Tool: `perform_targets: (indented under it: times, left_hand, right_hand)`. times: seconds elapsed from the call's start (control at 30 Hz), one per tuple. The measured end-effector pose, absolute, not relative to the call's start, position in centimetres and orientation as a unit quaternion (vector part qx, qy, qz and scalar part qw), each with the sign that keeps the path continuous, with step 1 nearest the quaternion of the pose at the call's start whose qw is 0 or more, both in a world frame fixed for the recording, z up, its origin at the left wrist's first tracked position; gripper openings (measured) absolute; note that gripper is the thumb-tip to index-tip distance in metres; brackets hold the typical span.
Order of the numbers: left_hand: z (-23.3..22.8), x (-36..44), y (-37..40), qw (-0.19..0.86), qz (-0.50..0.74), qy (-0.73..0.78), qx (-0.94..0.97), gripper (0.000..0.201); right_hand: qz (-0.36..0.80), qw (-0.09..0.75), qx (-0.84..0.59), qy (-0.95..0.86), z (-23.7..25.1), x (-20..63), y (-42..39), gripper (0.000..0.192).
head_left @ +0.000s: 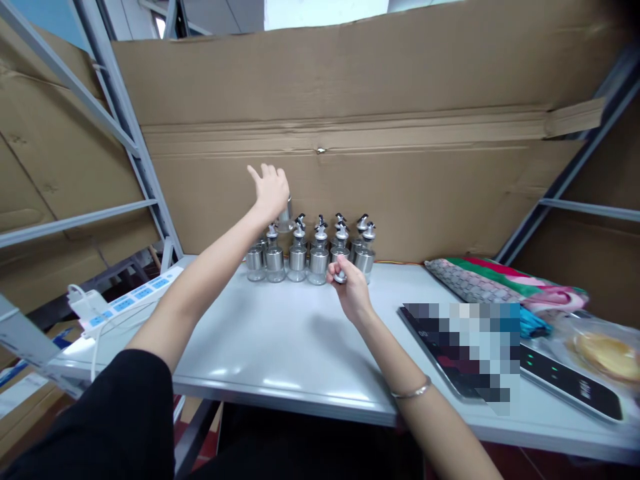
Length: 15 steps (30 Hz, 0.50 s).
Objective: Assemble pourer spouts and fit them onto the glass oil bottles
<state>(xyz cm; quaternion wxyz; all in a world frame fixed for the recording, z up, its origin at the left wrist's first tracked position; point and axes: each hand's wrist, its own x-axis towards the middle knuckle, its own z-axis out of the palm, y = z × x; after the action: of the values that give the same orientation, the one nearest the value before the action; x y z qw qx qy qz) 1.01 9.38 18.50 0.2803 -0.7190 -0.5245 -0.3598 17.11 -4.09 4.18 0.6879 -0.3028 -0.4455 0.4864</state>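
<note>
Brown cardboard [350, 80] stands behind your pale table [270, 333]. Glass bottles [319, 267] sit in rows near its back edge. Your left hand [273, 189] has some fingers spread beside a higher bottle [285, 224]; its grip is hidden. Your right hand [354, 287] pinches a small shiny piece [341, 277]. Bottles look hard, slippery and breakable, so hold their silver middles.

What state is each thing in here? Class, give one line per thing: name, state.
Left hand: raised, holding a bottle.
Raised bottle: off the table, top hidden.
Right hand: fingers curled around a small silvery item.
Small silvery item: held, partly covered.
Standing bottles: upright, grouped; visible tops have spouts.
White plug: in the power strip.
Black-topped device: green lights on.
</note>
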Motion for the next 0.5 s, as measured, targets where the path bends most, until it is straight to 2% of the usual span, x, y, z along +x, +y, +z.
perform_targets:
  times: [0.1, 0.23, 0.37, 0.5]
  left_hand:
    - [19.3, 0.5, 7.0, 0.218, -0.499, -0.455, -0.704, 0.022]
    - [14.6, 1.4, 3.2, 0.082, -0.676, -0.332, -0.653, 0.021]
    - [7.4, 3.1, 0.2, -0.118, -0.629, -0.305, -0.705, 0.017]
    - [3.0, 3.9, -1.5, -0.196, -0.579, -0.302, -0.731, 0.015]
  right_hand:
    - [0.475, 0.696, -0.306, -0.443, 4.3, 17.0, -4.3, 0.039]
    - [0.498, 0.696, -0.301, -0.421, 4.2, 17.1, -4.4, 0.039]
    - [0.464, 0.714, -0.318, -0.416, 4.2, 17.3, -4.0, 0.040]
    - [0.424, 0.736, -0.308, -0.429, 4.3, 17.1, -3.7, 0.039]
